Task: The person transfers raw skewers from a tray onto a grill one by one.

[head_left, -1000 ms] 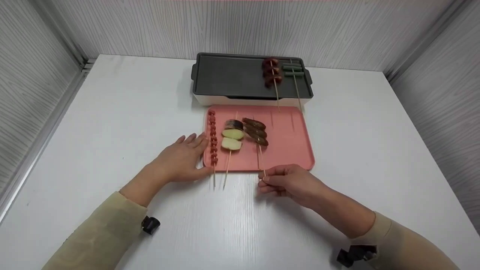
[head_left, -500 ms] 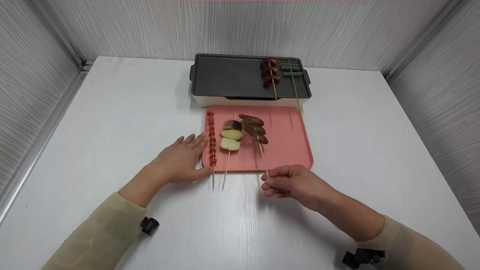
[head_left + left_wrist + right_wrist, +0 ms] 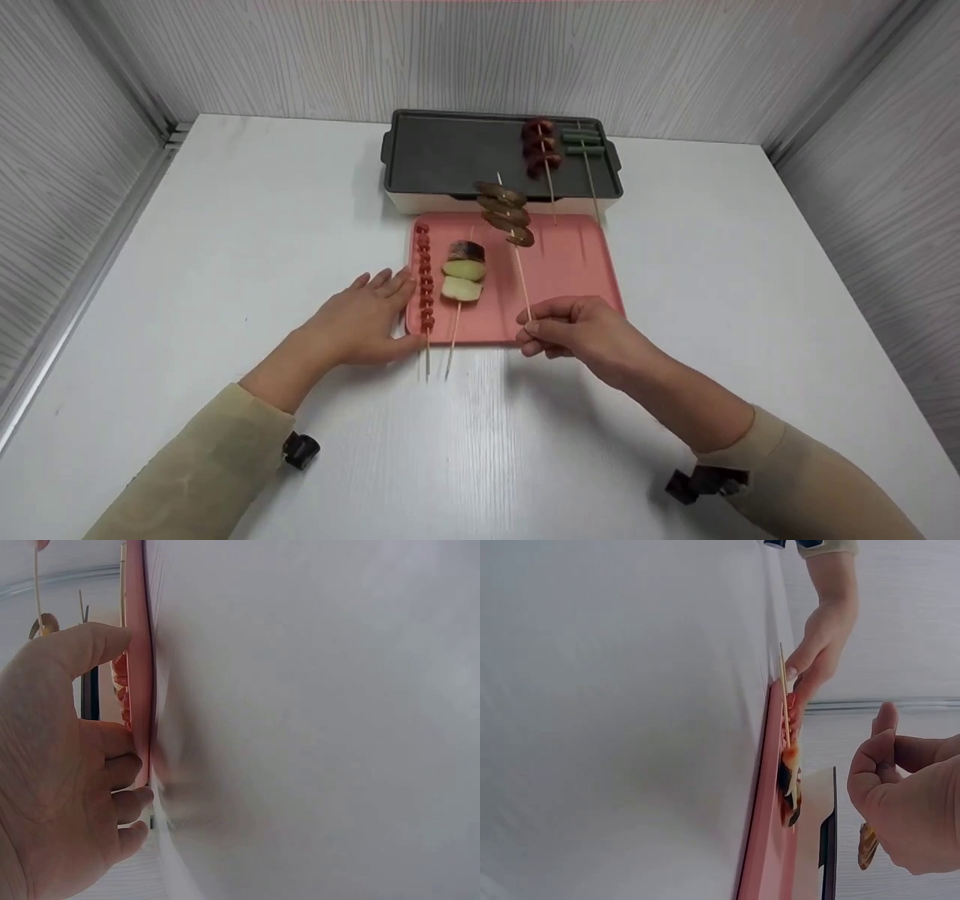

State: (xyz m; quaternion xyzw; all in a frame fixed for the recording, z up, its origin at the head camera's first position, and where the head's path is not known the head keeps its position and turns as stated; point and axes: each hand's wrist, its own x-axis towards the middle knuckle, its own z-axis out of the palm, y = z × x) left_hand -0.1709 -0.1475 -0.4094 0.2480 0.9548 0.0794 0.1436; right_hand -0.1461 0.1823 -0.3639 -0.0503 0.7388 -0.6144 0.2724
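My right hand [image 3: 581, 334] pinches the lower end of a wooden skewer threaded with several brown, glossy pieces [image 3: 506, 216]. That skewer is raised above the pink tray [image 3: 570, 277], its tip overlapping the grill's front edge in the head view. My left hand [image 3: 360, 319] rests with straight fingers at the tray's left edge, thumb near the front corner. Beside it on the tray lies a skewer of small red pieces [image 3: 426, 277]. To its right lies a skewer with two pale slices and a dark-skinned piece [image 3: 463, 271]. In the right wrist view, my right hand [image 3: 907, 791] hides most of the held skewer.
Behind the tray stands a flat black griddle [image 3: 457, 154] on a white base. On its right side lie a skewer of dark red pieces [image 3: 541, 142] and a skewer of green pieces [image 3: 583, 141], their sticks jutting over the front edge. Pale walls surround the white table [image 3: 262, 202].
The right hand has lifted the skewer of brown pieces off the tray and carried it up and forward toward the griddle. The left hand has stayed in place.
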